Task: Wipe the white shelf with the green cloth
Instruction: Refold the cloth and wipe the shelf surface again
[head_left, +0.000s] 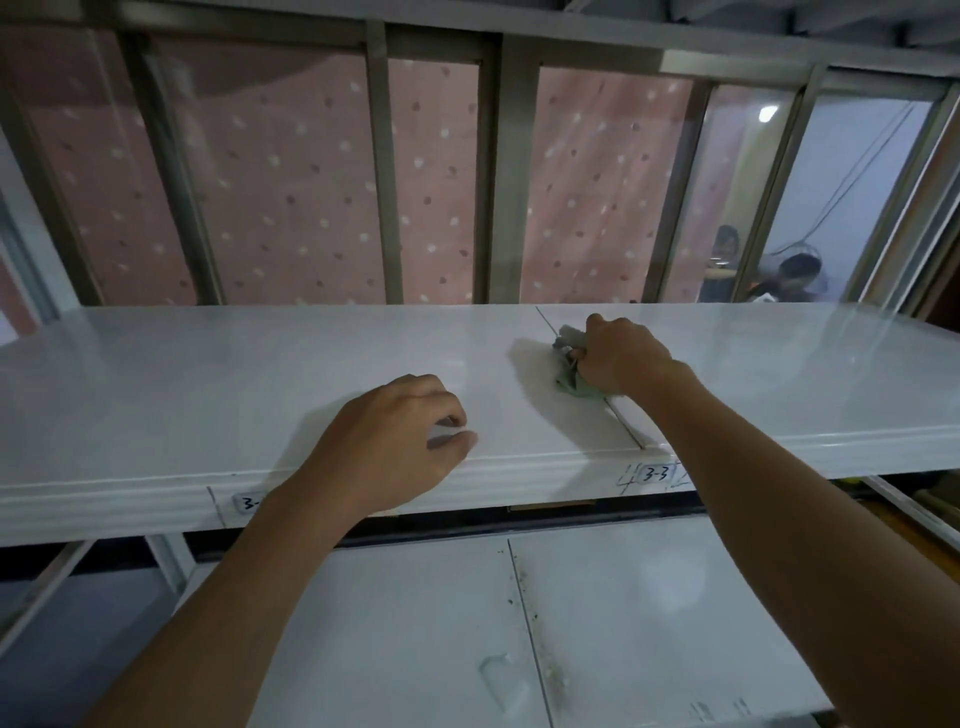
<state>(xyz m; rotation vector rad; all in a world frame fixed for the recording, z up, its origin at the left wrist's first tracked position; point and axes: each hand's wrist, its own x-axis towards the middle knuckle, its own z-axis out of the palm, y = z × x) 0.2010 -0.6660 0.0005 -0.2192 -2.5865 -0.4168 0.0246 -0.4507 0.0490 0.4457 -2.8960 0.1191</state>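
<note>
White shelf (208, 374) spans mid-frame, glossy, two panels, seam (626, 423) right of centre. On it: bunched green cloth (571, 385) at the seam, gripped by right hand (618, 358). Left hand (395, 441) rests on the front edge at centre, fingers loosely curled. "3-3" label (655, 474) on front lip. Lower shelf (415, 623) at bottom of frame: dirt specks (548, 667) along its seam.

Your left hand (395, 441) lies palm down near you, fingers loosely curled, holding nothing. Your right hand (623, 358) reaches farther forward, knuckles up, fingers curled tight round the green cloth (571, 384)

Pink dotted curtain (291, 182) (behind grey bars (384, 166))
</note>
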